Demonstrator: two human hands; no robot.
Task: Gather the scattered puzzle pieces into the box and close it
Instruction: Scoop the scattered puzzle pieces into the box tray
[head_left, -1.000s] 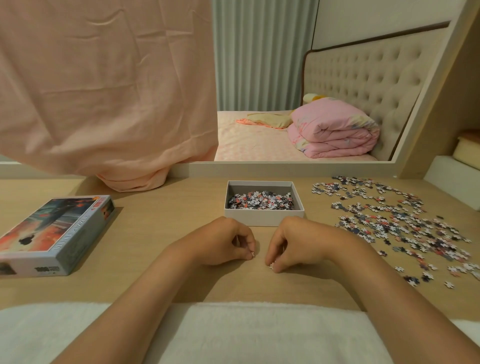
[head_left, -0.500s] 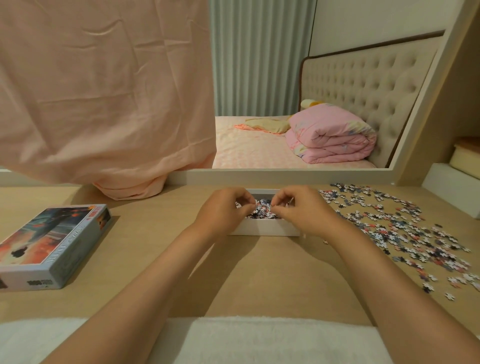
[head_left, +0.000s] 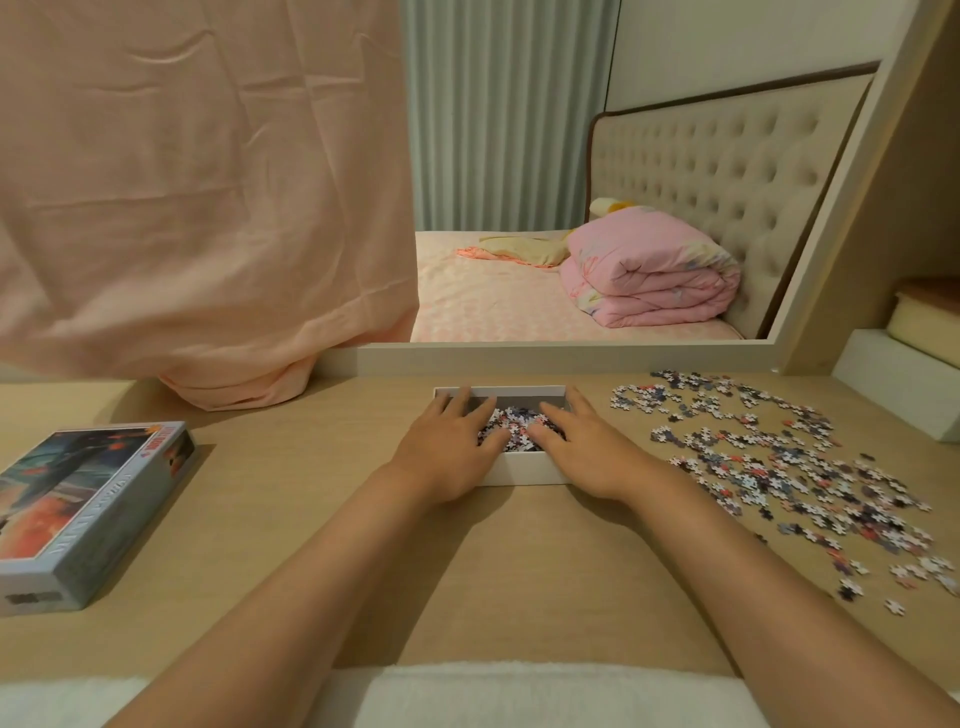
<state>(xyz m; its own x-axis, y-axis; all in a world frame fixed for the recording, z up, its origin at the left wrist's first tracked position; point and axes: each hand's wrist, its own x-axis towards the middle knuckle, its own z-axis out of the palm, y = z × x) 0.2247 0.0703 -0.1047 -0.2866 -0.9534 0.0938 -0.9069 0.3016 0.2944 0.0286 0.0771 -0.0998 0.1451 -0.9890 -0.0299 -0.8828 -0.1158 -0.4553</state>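
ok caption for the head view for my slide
Left hand and right hand flat over pieces in open box

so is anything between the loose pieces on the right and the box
nothing visible: only bare table separates the scattered pieces from the open box, though the right hand rests flat over its right side

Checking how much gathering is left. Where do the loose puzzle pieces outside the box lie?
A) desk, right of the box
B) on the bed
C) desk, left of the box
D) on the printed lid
A: the scattered pieces cover the desk to the right of the open box.
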